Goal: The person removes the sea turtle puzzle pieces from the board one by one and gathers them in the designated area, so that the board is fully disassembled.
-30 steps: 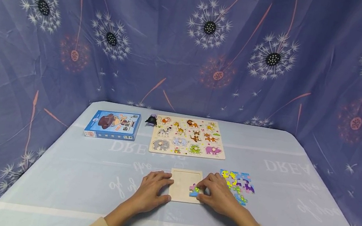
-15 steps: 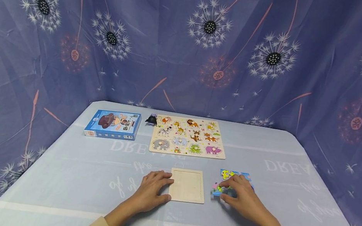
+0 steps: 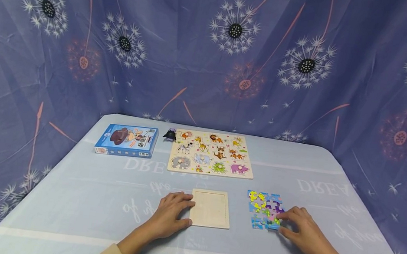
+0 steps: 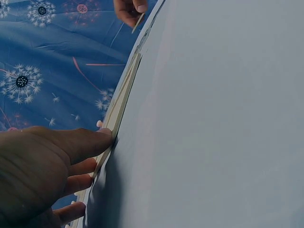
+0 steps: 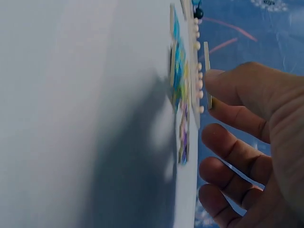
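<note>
A square wooden puzzle tray [image 3: 210, 209] lies bare on the table, its recess showing. My left hand [image 3: 169, 215] rests along the tray's left edge; in the left wrist view its thumb and fingertips touch the rim with the fingers fairly straight. To the right lies a colourful jigsaw puzzle [image 3: 260, 199] of several pieces, yellow, purple and blue. Over its near right corner, my right hand [image 3: 304, 233] pinches a jigsaw piece [image 5: 207, 54] between thumb and index finger. In the right wrist view that piece appears edge-on, raised above the table, while the other fingers are loosely bent.
Behind the tray is a wooden animal peg puzzle board [image 3: 212, 154]. A small black-and-purple object [image 3: 170, 135] sits at its left corner. Further left lies a blue box [image 3: 127, 140]. A patterned purple-blue curtain [image 3: 184, 45] hangs behind the table.
My right hand has carried the jigsaw piece from the tray's lower right corner rightward to the puzzle's near right corner. The left hand and tray have stayed put.
</note>
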Demonstrator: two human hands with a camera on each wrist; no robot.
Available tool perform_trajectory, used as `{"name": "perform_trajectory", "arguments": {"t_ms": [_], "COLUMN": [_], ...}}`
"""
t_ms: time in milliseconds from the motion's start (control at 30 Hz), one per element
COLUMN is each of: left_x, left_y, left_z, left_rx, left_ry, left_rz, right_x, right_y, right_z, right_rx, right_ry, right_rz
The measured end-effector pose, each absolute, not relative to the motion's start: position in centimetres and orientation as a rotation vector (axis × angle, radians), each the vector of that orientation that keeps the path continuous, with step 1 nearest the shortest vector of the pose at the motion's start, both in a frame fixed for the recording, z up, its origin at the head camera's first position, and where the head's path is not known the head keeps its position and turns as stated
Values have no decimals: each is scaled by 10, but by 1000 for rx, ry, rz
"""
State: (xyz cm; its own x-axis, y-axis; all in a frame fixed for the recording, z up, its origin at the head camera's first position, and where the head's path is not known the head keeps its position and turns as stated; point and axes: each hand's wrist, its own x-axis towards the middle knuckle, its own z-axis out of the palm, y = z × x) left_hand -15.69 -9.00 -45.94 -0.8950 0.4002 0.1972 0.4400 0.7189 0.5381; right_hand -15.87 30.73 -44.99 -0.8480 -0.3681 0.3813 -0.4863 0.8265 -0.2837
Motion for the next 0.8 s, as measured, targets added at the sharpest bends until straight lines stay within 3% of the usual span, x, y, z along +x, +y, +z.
{"name": "perform_trajectory", "arguments": {"t_ms": [800], "left_x": [-156], "left_y": [-90], "left_z": [-460], "left_rx": [-703], "left_ry": [-2832], "left_rz": [-908], "right_x": [-160], "right_y": [339], "right_z": [-462], "right_rx": [544], "right_ry": [-2754], "right_rz": [642]}}
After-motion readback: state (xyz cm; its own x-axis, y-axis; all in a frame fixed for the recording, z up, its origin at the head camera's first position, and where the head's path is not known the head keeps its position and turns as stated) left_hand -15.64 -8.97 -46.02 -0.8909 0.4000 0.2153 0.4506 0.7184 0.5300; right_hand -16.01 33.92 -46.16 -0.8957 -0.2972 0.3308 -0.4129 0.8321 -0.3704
